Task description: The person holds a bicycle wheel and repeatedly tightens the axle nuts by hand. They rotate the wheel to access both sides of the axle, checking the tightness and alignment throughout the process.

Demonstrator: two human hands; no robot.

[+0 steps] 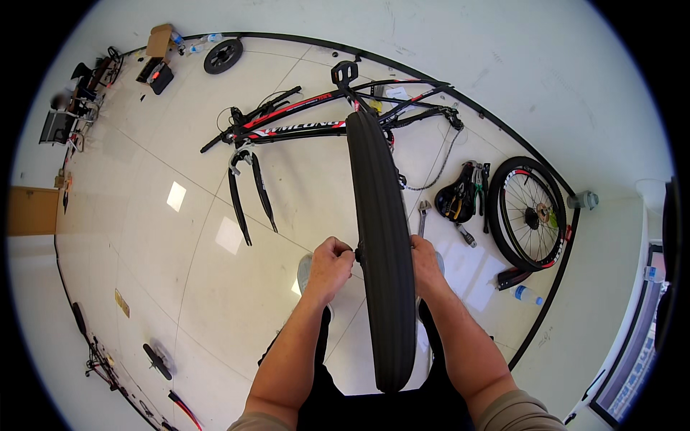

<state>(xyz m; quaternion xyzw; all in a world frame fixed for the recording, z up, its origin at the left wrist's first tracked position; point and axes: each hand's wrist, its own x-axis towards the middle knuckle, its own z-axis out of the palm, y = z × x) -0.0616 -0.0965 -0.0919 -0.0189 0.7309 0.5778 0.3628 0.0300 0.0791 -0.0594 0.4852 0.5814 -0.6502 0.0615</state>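
Note:
A black bicycle wheel (381, 237) stands upright on edge in front of me, seen tread-on. My left hand (328, 267) is closed on the axle end at the wheel's left side. My right hand (425, 262) grips the hub on the wheel's right side, partly hidden behind the tyre. Beyond the wheel a black and red bicycle frame (302, 122) lies on the white tiled floor without wheels, its fork (248, 194) pointing toward me.
A second wheel (528, 212) with a red-trimmed rim leans against the wall at right. Beside it lie a black saddle (455, 201), pliers, a wrench (422, 215), a chain (438, 169) and a water bottle (528, 294). A small black wheel (223, 56) and boxes sit far left.

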